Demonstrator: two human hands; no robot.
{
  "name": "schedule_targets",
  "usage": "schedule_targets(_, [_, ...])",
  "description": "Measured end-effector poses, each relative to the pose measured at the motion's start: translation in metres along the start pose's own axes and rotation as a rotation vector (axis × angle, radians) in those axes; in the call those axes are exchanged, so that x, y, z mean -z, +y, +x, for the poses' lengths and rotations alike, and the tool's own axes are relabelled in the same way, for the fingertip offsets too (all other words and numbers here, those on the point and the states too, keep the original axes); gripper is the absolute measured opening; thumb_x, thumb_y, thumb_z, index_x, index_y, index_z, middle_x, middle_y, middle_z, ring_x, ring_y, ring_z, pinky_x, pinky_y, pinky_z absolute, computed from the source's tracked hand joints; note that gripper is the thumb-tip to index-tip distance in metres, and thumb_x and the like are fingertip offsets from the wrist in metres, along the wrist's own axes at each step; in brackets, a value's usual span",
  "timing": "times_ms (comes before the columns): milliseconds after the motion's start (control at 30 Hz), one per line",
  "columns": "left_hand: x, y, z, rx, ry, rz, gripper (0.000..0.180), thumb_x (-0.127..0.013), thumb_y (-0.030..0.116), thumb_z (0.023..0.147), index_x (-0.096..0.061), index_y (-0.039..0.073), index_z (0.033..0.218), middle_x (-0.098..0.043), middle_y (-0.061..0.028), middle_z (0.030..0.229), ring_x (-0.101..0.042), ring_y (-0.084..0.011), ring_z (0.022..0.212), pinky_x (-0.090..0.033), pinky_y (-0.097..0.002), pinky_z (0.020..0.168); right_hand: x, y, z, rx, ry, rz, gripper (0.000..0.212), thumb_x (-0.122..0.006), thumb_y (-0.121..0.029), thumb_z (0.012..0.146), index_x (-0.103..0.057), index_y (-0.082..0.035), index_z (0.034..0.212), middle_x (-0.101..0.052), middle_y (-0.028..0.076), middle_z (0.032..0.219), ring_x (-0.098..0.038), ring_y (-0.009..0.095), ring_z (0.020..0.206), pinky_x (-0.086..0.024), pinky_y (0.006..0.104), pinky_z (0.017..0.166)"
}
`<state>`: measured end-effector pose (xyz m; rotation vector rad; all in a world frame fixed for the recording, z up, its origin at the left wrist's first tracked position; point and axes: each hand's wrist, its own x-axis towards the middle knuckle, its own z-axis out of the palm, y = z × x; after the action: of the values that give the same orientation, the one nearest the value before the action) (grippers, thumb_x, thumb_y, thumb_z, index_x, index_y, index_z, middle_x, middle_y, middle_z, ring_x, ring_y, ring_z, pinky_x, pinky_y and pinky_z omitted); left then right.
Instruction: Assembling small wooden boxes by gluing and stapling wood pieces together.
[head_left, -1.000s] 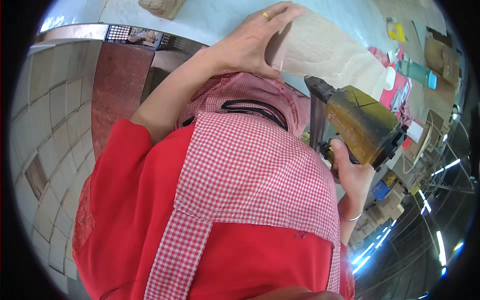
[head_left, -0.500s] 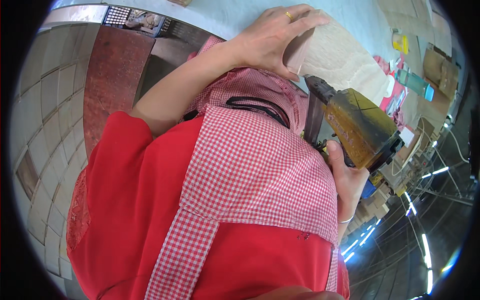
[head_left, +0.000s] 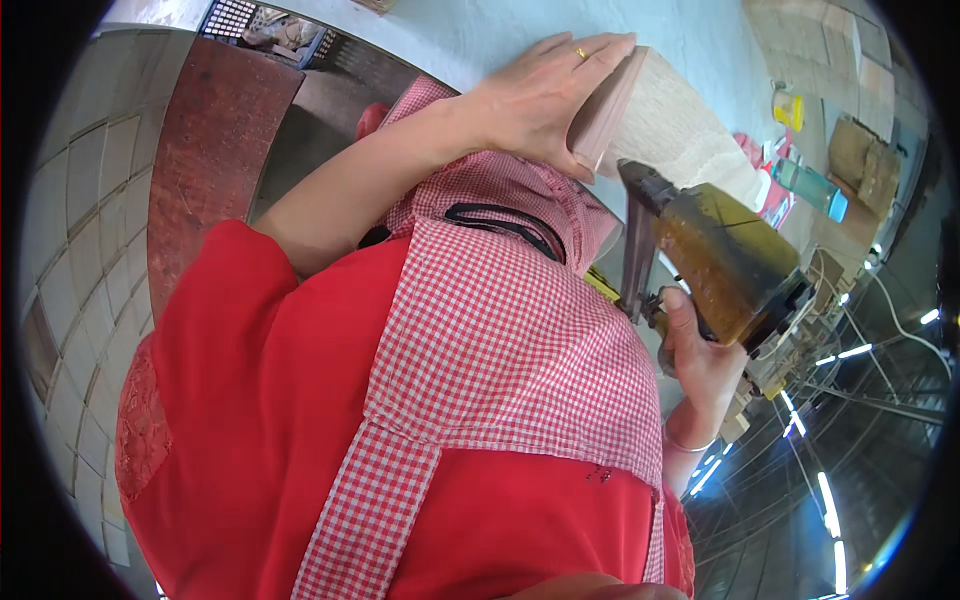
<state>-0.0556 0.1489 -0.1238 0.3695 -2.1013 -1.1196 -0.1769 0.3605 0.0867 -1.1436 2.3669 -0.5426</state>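
My left hand (head_left: 535,105), with a ring on one finger, grips the near end of a pale wooden piece (head_left: 672,125). Its fingers reach over the top edge and its thumb presses low on the end face. In my right hand (head_left: 708,362) is a worn nail gun (head_left: 728,245) with a yellow-brown body and dark nose. My fingers wrap its handle, mostly hidden behind the body. The gun's nose lies close to the wood's near lower corner; whether they touch I cannot tell.
A pale worktable (head_left: 460,40) spans the top. Toward its right lie a teal bottle (head_left: 808,188), a yellow container (head_left: 788,109) and cardboard (head_left: 862,160). Left are a reddish-brown board (head_left: 222,150) and a plastic crate (head_left: 228,22). Stacked wares and cables fill the right side.
The wooden piece has turned slightly, so more of its end face shows. My left hand has shifted with it. The nail gun stays in my right hand, its nose a little lower in view.
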Motion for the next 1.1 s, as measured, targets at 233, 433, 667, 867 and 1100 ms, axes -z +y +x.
schedule_targets(233, [-0.015,0.020,-0.032,0.000,-0.052,0.083,0.125,-0.091,0.036,0.050,-0.023,-0.001,0.149,-0.037,-0.0194,0.149,-0.044,-0.0331,0.133,-0.032,-0.0502,0.115,-0.008,-0.004,0.001,0.095,0.060,-0.014,0.031,-0.078,-0.020,0.086,-0.067,0.000,0.107,-0.065,0.000,0.076,-0.049,0.003,0.050,-0.034,0.0193,0.043])
schedule_targets(433, [-0.019,0.029,-0.035,-0.051,-0.049,0.084,0.124,-0.090,0.035,0.050,-0.024,-0.001,0.149,-0.037,-0.0183,0.149,-0.045,-0.0319,0.132,-0.033,-0.0504,0.114,-0.004,-0.001,-0.005,0.089,0.050,0.020,0.031,-0.078,-0.020,0.086,-0.067,0.000,0.107,-0.066,0.001,0.076,-0.049,0.003,0.050,-0.035,0.0194,0.043])
schedule_targets(667, [-0.018,0.030,-0.035,-0.036,-0.046,0.083,0.123,-0.089,0.034,0.049,-0.025,0.000,0.149,-0.038,-0.0177,0.149,-0.045,-0.0314,0.132,-0.033,-0.0496,0.115,-0.003,-0.008,0.000,0.024,0.025,-0.018,0.030,-0.079,-0.021,0.086,-0.067,-0.001,0.105,-0.064,0.000,0.073,-0.049,0.003,0.050,-0.035,0.0190,0.043])
schedule_targets(867, [-0.017,0.032,-0.034,-0.043,-0.064,0.083,0.125,-0.090,0.035,0.048,-0.025,-0.001,0.148,-0.037,-0.0179,0.149,-0.044,-0.0313,0.133,-0.032,-0.0492,0.115,-0.002,-0.010,0.001,0.018,-0.001,-0.021,0.029,-0.079,-0.022,0.085,-0.068,-0.001,0.103,-0.064,-0.001,0.072,-0.049,0.003,0.050,-0.036,0.0192,0.043])
schedule_targets(1100, [-0.016,0.024,-0.035,-0.043,-0.068,0.075,0.126,-0.091,0.036,0.048,-0.024,-0.002,0.149,-0.036,-0.0204,0.149,-0.043,-0.0348,0.134,-0.032,-0.0499,0.115,-0.002,-0.001,0.004,-0.001,0.063,0.053,0.027,-0.077,-0.017,0.086,-0.066,0.001,0.103,-0.061,0.000,0.069,-0.049,0.004,0.048,-0.035,0.0198,0.042])
